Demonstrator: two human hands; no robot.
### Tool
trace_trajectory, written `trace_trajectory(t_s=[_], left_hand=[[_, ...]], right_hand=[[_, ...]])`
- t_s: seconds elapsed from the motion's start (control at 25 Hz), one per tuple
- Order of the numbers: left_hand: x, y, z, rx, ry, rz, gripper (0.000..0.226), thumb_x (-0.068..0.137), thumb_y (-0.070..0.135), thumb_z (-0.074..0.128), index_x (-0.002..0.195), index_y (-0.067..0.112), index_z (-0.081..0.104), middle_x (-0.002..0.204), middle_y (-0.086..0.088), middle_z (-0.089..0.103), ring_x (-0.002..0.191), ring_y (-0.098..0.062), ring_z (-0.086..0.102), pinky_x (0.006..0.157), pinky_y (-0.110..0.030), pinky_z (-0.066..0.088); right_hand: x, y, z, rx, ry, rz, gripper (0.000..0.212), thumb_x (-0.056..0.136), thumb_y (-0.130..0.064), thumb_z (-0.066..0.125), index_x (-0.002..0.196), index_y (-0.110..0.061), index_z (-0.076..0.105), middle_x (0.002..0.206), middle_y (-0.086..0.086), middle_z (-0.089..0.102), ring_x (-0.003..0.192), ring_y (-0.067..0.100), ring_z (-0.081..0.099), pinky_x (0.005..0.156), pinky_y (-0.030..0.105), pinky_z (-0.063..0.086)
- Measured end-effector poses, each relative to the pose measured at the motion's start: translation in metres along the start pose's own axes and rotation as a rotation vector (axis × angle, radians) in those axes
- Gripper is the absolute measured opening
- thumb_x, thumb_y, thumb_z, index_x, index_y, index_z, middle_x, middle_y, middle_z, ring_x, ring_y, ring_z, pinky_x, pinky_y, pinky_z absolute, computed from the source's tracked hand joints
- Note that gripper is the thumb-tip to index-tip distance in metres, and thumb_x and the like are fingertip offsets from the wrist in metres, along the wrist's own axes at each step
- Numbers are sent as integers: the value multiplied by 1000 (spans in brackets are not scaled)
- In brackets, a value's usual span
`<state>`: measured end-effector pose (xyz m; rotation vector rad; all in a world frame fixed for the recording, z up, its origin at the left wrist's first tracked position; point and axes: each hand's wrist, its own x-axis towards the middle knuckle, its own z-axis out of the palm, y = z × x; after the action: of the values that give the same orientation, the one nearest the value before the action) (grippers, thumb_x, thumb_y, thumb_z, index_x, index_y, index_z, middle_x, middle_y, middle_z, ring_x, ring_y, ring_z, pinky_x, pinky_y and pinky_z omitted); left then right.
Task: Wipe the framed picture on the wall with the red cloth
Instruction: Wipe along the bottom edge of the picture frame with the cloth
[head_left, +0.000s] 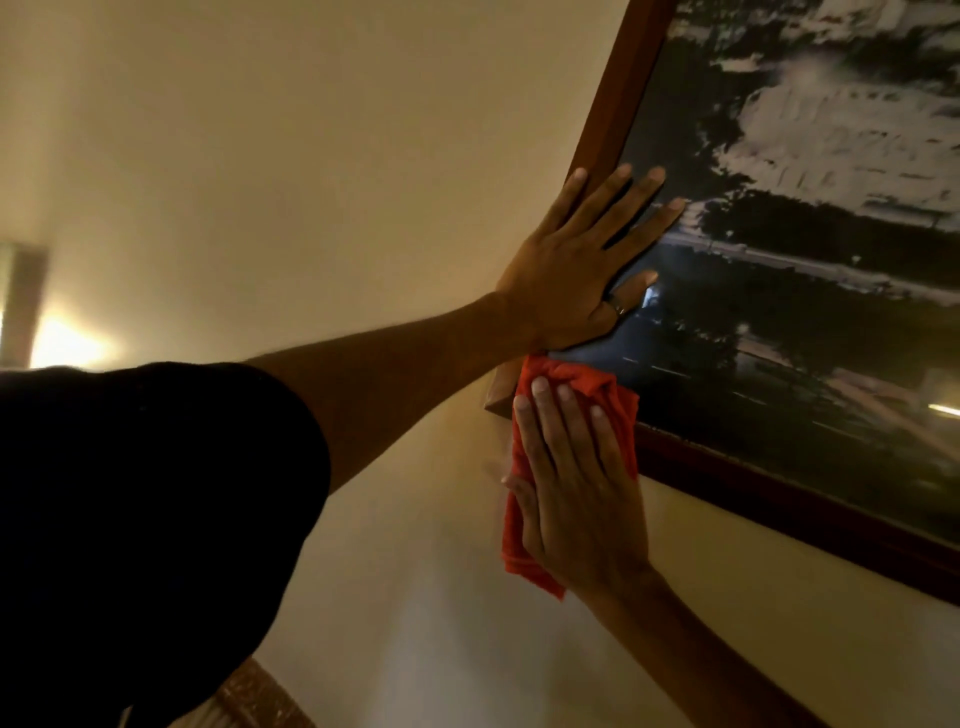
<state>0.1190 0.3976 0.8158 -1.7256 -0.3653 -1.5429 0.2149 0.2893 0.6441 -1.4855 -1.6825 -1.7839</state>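
Note:
A large framed picture (810, 249) with a brown wooden frame hangs on the cream wall and fills the upper right. It shows a dark black-and-white scene under glass. My left hand (576, 270) lies flat with fingers spread across the frame's left edge and the glass near the lower-left corner. Just below it, my right hand (576, 478) presses the red cloth (571, 395) flat against the frame's lower-left corner and the wall underneath. The cloth hangs down behind my palm.
The cream wall (311, 156) stretches left of the picture. A lit wall lamp (57, 343) glows at the far left. My dark sleeve (145, 519) fills the lower left. A brown patterned surface (249, 696) shows at the bottom edge.

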Motion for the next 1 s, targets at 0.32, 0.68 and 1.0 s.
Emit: trace_trajectory(t_s=[0.32,0.68,1.0], left_hand=[[0,-1,1,38,-2,-6,62,108,49,31,161,17,40,168,-15,35,158,-38,28,129,-59,15],[0,2,-6,43,-33,-23,62,108,48,31,161,16,41,168,-15,37,157,-37,29,129,-61,20],[1,1,-14,41,-82,-11,60,111,48,26,164,20,33,170,-13,31,159,-37,25,130,-60,18]], right_hand=[[43,-4,-2,-82,-43,-262,61,108,-42,18,160,-10,14,166,14,24,155,32,21,126,44,7],[31,-9,3,-39,-13,-161,61,108,-41,20,161,-12,15,167,11,12,155,31,17,126,45,8],[-10,27,-9,-41,40,60,65,103,-47,45,158,-14,33,157,15,41,145,34,32,121,47,21]])
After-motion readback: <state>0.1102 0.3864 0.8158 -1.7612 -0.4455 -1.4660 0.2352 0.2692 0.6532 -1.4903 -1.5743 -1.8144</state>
